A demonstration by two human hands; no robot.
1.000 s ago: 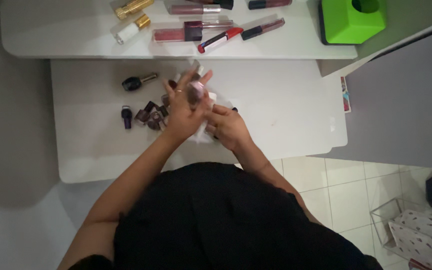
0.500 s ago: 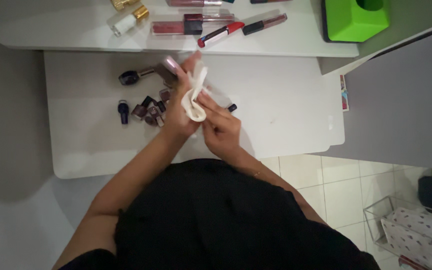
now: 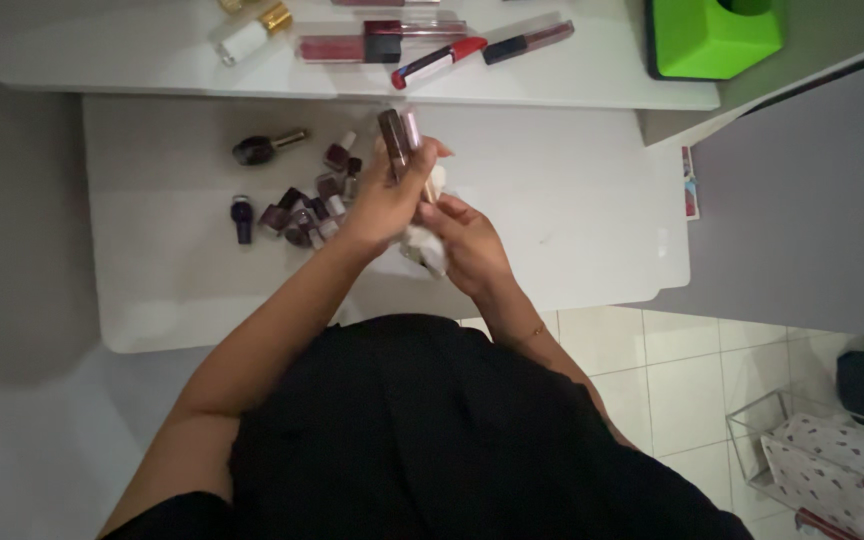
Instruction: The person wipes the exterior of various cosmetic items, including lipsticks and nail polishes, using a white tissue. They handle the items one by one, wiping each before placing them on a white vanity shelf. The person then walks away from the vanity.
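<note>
I'm watching through one head cam, looking straight down, sitting close above the white table (image 3: 572,200), catching floor tiles (image 3: 692,380) too

Both hands (image 3: 427,215) raised, fingers closed.

The left hand (image 3: 384,205) covers the lower part of 2 slim tubes (image 3: 399,140); their exact kind is unclear. A white cloth (image 3: 426,245) is mostly hidden between both hands. The picture's top edge cuts off a gold-capped bottle (image 3: 250,32).
</note>
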